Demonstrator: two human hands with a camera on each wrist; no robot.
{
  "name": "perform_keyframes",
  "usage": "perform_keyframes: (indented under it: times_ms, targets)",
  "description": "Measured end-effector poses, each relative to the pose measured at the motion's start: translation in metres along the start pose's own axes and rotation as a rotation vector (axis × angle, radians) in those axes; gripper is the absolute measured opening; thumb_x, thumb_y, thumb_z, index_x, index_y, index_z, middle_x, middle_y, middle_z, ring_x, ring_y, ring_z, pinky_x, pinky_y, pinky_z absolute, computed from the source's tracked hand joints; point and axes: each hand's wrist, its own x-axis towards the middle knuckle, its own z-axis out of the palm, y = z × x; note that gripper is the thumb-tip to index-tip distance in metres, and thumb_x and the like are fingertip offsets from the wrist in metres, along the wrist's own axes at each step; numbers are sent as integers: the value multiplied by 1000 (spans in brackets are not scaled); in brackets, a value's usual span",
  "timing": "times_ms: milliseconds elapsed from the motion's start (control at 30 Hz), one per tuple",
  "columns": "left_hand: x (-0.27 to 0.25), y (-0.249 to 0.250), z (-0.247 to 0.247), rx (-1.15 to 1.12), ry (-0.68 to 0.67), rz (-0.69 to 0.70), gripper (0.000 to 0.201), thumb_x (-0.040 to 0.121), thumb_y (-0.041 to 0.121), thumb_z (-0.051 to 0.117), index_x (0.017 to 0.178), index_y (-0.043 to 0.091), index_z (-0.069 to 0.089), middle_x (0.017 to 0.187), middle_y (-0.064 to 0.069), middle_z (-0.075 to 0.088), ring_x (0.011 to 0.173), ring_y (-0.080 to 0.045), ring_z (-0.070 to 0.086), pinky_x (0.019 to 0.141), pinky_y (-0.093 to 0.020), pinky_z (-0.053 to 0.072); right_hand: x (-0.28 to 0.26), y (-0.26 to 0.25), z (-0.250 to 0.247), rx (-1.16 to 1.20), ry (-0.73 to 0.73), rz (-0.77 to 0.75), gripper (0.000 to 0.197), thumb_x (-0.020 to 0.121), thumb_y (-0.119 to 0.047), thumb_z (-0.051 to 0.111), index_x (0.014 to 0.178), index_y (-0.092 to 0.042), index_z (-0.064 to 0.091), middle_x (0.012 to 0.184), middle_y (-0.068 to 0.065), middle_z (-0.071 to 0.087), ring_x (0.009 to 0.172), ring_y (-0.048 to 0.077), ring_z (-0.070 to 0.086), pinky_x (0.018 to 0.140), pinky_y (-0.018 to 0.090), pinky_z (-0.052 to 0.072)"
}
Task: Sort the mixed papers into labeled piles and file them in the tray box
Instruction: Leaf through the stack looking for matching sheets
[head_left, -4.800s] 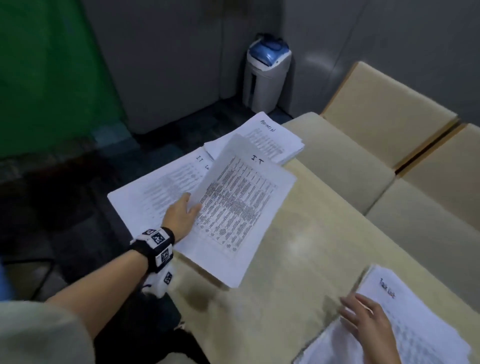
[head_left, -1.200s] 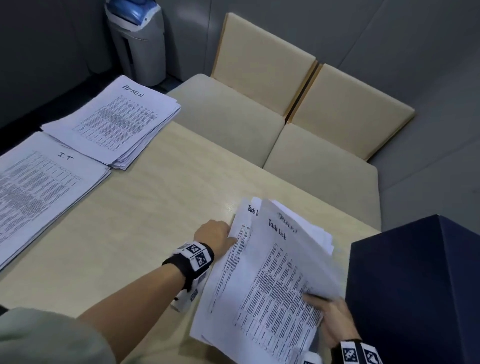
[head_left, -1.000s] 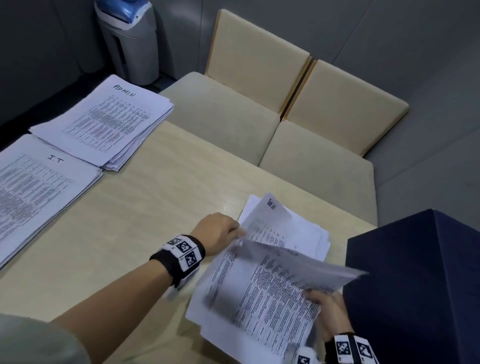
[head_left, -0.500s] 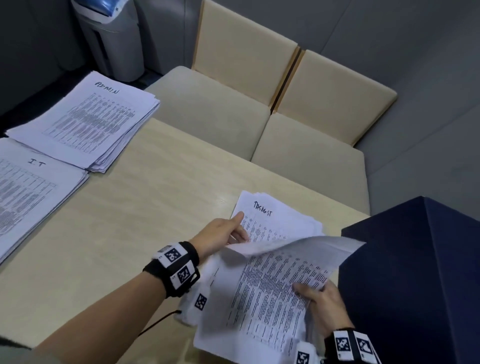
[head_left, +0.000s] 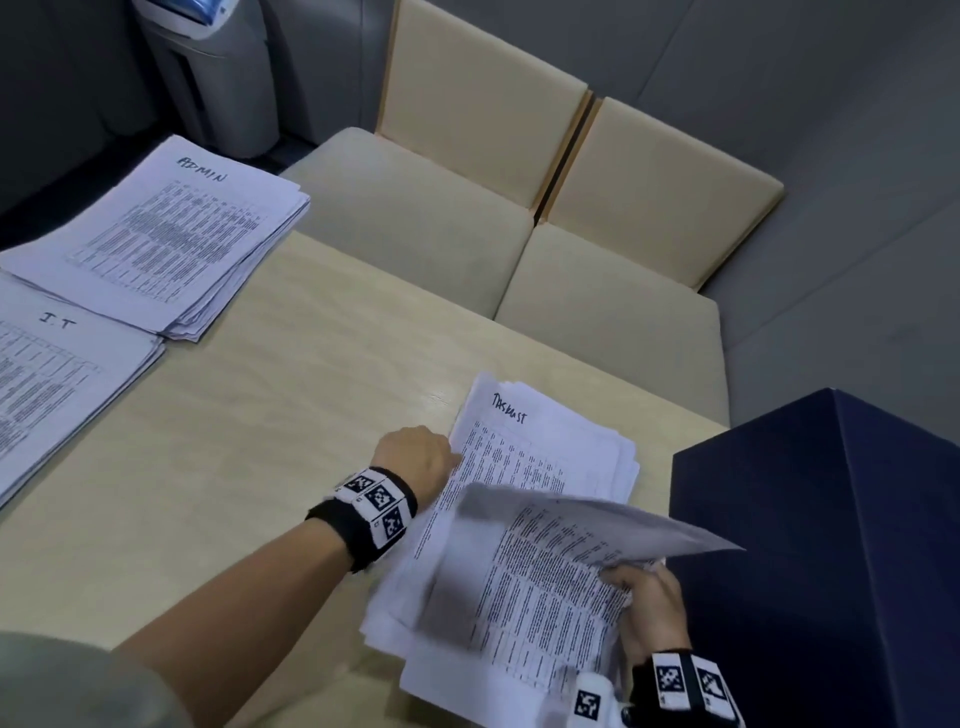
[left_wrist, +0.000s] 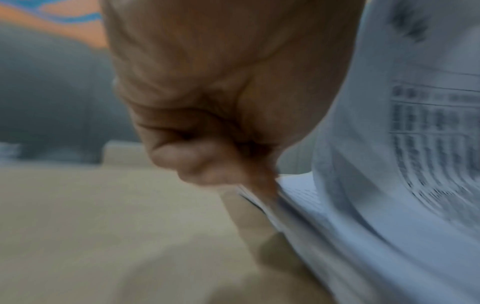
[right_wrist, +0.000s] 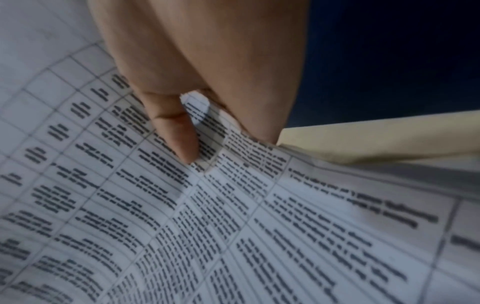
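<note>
A pale wood-grain counter (head_left: 291, 395) stands against cream upholstered bench seats (head_left: 467, 208), with a grey bin (head_left: 218, 78) on the floor behind. From the head view, two sorted stacks of white printed sheets lie at the counter's left end, the far one hand-marked ADMIN (head_left: 161, 234), the near one marked IT (head_left: 47, 384). At the right end lies the loose mixed pile of white printed papers (head_left: 540, 467), top sheet headed Tasklist, just beside a dark navy tray box (head_left: 831, 545). The left hand (head_left: 415, 457) sits at the pile's left edge; the right hand (head_left: 649, 603) lifts a curling sheet (head_left: 561, 551) from the near corner.

The left wrist view, blurred, shows the left hand's fingers (left_wrist: 192, 158) curled together, a fingertip tucked into the stack's edge.

The right wrist view shows the right hand's fingers (right_wrist: 176, 131) clamped on the lifted sheet, thumb on the printed face, the rest hidden beneath.

The step appears to be peeling one sheet off to read its heading. Doing it well likely means pressing the pile down with the left hand so lower sheets don't drag, lifting only one page, and reading the label before carrying it to the matching stack.
</note>
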Motion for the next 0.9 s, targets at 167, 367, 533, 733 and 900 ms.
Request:
perform_keyframes:
  times_ms: [167,367,533,733,900]
  targets:
    - [-6,-8,-20,58,5,246,46,106,38,31,68,16,42,59,-2,44,59,-27,47,58,-36,44,6,-2,4,61,-83,80,31,64,21,51,87,4,60,90,20,66,98,39,59,96,50,44]
    - [-18,-17,-7,-731,148,344,50,98,36,58,57,20,34,48,7,29,46,-11,27,51,-29,25,6,-4,9,223,-160,119,42,61,13,53,102,7,59,104,26,62,105,44,57,95,54,43]
    - [-30,-4,-11,-1193,130,239,60,81,23,80,50,20,29,54,7,21,54,-13,18,50,-26,15,7,-4,10,274,-207,113,68,50,8,66,116,17,54,118,32,57,112,46,55,106,62,35]
    - [-19,-21,3,-1202,189,65,56,93,40,62,55,13,32,58,-3,22,54,-17,21,56,-31,20,7,-5,9,187,-31,109,43,59,14,58,101,3,56,116,29,58,118,45,54,102,58,41]
    - [-7,-35,25,-1237,106,-30,47,89,56,51,86,10,63,78,-21,64,69,-20,55,72,-58,51,8,-3,6,218,-88,109,80,49,8,70,125,6,47,128,28,56,117,44,56,91,51,51]
